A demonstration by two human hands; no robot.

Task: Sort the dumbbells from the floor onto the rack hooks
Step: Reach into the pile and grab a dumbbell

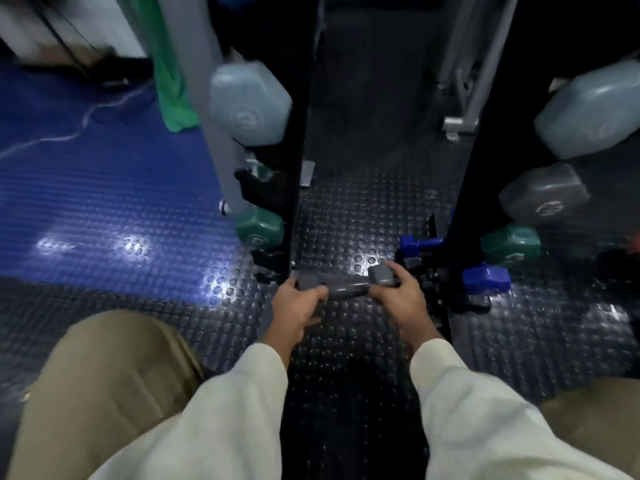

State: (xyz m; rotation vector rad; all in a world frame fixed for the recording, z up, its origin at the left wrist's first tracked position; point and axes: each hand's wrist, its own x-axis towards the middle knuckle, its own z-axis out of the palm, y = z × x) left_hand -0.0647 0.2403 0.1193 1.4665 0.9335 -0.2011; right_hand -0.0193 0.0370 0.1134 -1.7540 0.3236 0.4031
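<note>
A small grey dumbbell (348, 287) lies crosswise low between the two black rack posts, just above the studded floor. My left hand (299, 308) grips its left head and my right hand (401, 297) grips its right head. The left post (294, 150) carries a large pale blue dumbbell (249, 103) and a green one (259, 230). The right post (481, 150) carries a pale blue dumbbell (588, 112), a grey one (543, 195), a green one (510, 245) and a blue one (485, 277). Another blue dumbbell (419, 244) sits by the right post's inner side.
Black studded rubber floor (346, 358) runs between the posts; a blue studded mat (104, 202) lies to the left with a pale cord across it. A green cloth (173, 81) hangs by a grey upright. My knees in tan trousers frame the bottom corners.
</note>
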